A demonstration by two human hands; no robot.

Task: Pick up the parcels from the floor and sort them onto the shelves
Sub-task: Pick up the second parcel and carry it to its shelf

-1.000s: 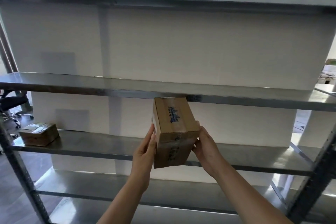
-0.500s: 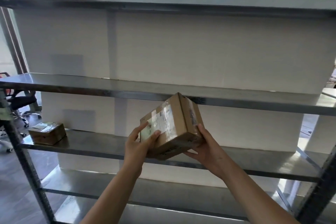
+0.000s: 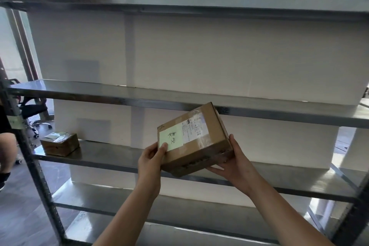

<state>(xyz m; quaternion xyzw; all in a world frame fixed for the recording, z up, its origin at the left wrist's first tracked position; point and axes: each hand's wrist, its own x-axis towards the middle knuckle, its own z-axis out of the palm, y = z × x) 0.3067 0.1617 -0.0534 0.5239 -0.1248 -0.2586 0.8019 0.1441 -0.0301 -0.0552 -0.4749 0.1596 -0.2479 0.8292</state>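
I hold a brown cardboard parcel (image 3: pixel 201 142) in both hands in front of a metal shelving unit (image 3: pixel 119 94). Its labelled face is turned up toward me, showing a pale green note with handwriting and a white shipping label under clear tape. My left hand (image 3: pixel 151 158) grips the parcel's near left corner, thumb on the green note. My right hand (image 3: pixel 237 164) supports its right end and underside. The parcel hangs in the air between the second and third shelf boards, touching neither.
A smaller brown parcel (image 3: pixel 60 144) lies at the left end of the third shelf (image 3: pixel 103 156). A dark upright post (image 3: pixel 30 156) stands at left. A person's leg (image 3: pixel 7 146) and an office chair (image 3: pixel 32 110) are beyond it.
I have turned the parcel from standing on end to lying tilted with its labelled face up. My left thumb moved onto the green note, and my right hand slid under the right end.
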